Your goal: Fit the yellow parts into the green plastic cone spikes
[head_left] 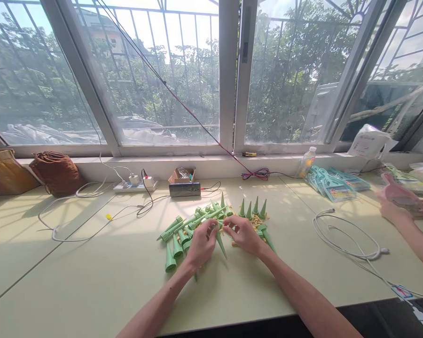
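Note:
Over the middle of the table my left hand is closed in a pinch on a green plastic watering spike, whose point slants down toward me. Just right of it, my right hand has its fingertips pinched together at the top end of the same spike; a small piece between them is too little to make out. A heap of green spikes lies behind and left of my hands. Several spikes stand points up behind my right hand, among small yellowish pieces.
A phone leans by a small cardboard box. A power strip and cables lie left; a coiled white cable lies right. Bagged teal items and a bottle stand behind. Another person's hands hold a pink object.

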The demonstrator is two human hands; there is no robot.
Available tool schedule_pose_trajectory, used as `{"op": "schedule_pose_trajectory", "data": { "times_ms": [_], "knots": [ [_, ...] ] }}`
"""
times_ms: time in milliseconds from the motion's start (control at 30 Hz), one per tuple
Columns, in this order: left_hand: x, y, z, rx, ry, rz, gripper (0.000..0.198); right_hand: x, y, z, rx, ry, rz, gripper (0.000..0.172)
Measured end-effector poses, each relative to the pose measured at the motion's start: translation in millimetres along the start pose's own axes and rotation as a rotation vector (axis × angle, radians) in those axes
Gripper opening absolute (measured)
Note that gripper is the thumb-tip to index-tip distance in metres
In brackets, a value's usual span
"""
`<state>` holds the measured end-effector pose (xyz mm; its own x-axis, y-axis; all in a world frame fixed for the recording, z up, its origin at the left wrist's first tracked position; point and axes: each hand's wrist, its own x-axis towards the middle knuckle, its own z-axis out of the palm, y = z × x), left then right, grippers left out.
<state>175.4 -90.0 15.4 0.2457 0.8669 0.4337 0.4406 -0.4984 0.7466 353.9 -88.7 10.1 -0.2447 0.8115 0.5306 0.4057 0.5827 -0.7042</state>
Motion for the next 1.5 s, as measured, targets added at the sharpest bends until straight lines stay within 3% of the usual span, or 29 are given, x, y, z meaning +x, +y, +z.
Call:
{"op": "schedule_pose_trajectory", "data": {
  "times_ms": [1500],
  "knots": [
    [-1.2, 1.4, 0.3, 0.020, -0.040, 0.031, 0.016, -1.2, 4.4, 2.5, -0.007, -0.041, 0.029, 0.014]
  ]
}}
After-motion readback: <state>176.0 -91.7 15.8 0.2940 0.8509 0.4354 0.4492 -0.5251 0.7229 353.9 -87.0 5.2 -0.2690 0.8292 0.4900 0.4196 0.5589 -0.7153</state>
